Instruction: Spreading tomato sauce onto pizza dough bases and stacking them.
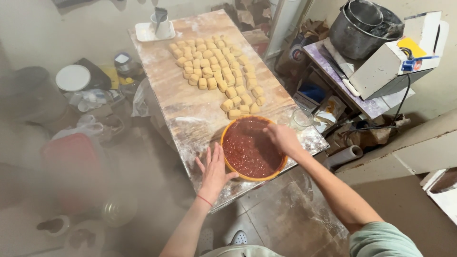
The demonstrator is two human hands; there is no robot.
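An orange bowl (230, 167) full of dark red filling (250, 147) stands at the near end of a floured wooden table (183, 102). My left hand (213, 170) lies flat with spread fingers against the bowl's left rim. Over the bowl's right edge, my right hand (283, 138) has its fingers curled down at the filling; what they hold, if anything, is hidden. Several small yellow dough pieces (216, 71) lie in rows across the middle and far part of the table.
A clear glass (301, 119) stands just right of the bowl. A white cup on a tray (157, 28) is at the table's far end. To the right is a side table with a metal pot (357, 28) and a white machine (388, 69). Containers crowd the floor at left.
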